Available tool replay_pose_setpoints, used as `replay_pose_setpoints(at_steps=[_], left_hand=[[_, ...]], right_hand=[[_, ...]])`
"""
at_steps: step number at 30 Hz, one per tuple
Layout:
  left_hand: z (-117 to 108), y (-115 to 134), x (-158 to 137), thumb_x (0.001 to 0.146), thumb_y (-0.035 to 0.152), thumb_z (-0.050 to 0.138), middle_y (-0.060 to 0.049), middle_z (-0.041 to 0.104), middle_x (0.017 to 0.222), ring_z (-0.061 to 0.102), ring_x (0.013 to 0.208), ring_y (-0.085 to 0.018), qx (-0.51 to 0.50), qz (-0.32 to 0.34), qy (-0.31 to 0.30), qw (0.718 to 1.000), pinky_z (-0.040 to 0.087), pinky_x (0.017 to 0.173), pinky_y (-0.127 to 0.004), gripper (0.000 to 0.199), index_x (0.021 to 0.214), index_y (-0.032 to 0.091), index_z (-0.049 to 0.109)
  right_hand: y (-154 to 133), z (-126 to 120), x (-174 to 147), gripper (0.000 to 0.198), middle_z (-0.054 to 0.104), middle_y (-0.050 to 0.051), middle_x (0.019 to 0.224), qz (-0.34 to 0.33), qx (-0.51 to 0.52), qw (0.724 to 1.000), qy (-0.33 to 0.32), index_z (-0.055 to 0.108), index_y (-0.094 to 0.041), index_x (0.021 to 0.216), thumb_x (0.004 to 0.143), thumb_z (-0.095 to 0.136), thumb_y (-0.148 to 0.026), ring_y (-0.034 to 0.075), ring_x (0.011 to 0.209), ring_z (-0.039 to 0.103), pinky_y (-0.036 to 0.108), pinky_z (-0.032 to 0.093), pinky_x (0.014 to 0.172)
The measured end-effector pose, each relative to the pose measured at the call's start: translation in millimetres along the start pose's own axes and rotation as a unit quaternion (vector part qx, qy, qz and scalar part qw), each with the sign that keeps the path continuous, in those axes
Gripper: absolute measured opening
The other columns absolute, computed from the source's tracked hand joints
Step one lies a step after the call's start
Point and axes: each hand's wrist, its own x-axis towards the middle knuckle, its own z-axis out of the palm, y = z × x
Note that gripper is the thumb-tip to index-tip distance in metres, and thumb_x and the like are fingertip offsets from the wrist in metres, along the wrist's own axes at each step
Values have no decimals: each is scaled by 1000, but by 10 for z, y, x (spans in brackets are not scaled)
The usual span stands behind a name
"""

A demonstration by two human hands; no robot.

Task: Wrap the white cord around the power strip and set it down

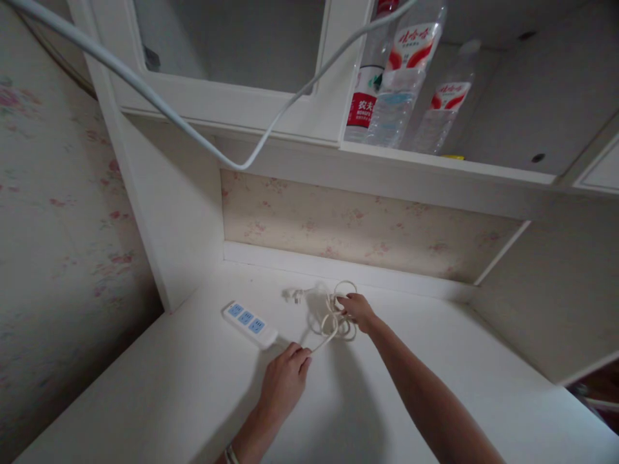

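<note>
A white power strip (249, 323) with blue socket faces lies on the white desktop (416, 399). Its white cord (325, 343) runs to a loose tangle of loops toward the back. My left hand (287, 372) pinches the cord just right of the strip's end. Farther back, my right hand (356, 309) has its fingers closed on the bundled loops of the same cord. The plug (296, 296) rests left of the loops, near the back of the desktop.
Overhead, a thick white cable (193, 134) sags across the view in front of the cabinet (232, 96). Plastic bottles, among them a bottle with a red label (405, 58), stand on the upper shelf. A side panel (178, 212) borders the desktop at left.
</note>
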Motion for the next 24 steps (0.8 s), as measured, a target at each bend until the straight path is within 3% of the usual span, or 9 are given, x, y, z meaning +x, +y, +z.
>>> replay_pose_setpoints(at_steps=[3, 7, 12, 14, 17, 20, 24], left_hand=[[-7, -44, 2, 90, 16, 46, -2, 66, 93, 64, 82, -15, 5, -7, 0, 1000, 46, 72, -23, 26, 100, 28, 68], [-34, -105, 17, 90, 14, 46, -2, 67, 96, 64, 82, -15, 34, -27, 12, 999, 44, 68, -23, 29, 100, 29, 68], [-31, -119, 26, 91, 15, 41, -4, 65, 100, 64, 82, -16, 74, -31, 17, 997, 45, 67, -25, 31, 106, 27, 66], [-1, -125, 26, 90, 13, 41, -4, 65, 101, 64, 83, -17, 68, -27, 16, 997, 47, 70, -27, 32, 105, 26, 66], [61, -156, 34, 84, 6, 43, -5, 63, 105, 64, 87, -17, 33, -30, 20, 999, 49, 77, -28, 37, 105, 25, 67], [90, -173, 53, 79, 2, 41, -5, 62, 108, 63, 88, -16, -27, -37, 49, 998, 50, 83, -29, 43, 105, 24, 67], [37, -80, 65, 84, 8, 38, -6, 62, 103, 61, 94, -18, -119, -24, 109, 987, 49, 85, -31, 36, 102, 22, 66]], right_hand=[[129, 6, -183, 34, 64, 8, 66, 39, 150, 987, -39, 58, -17, 75, 82, 52, -50, 19, 63, 64, 31, 50, 56], [329, 133, -507, 41, 66, 9, 76, 60, 297, 951, -58, 55, -19, 73, 80, 51, -59, 19, 71, 65, 36, 54, 65], [455, 413, -803, 37, 66, 7, 80, 93, 541, 835, -20, 56, -22, 73, 77, 57, -58, 23, 80, 65, 41, 52, 78], [436, 508, -868, 35, 67, 7, 87, 64, 573, 817, -3, 59, -22, 79, 79, 57, -57, 23, 84, 64, 41, 51, 81], [378, 603, -919, 39, 66, 9, 92, 43, 579, 814, 12, 62, -22, 85, 79, 55, -59, 24, 84, 63, 41, 50, 78], [361, 644, -929, 43, 65, 9, 84, 45, 559, 827, 31, 62, -21, 82, 75, 59, -64, 24, 75, 61, 39, 50, 71], [439, 649, -917, 52, 64, 9, 83, -16, 467, 884, 25, 62, -20, 88, 74, 55, -69, 23, 74, 59, 35, 48, 69]])
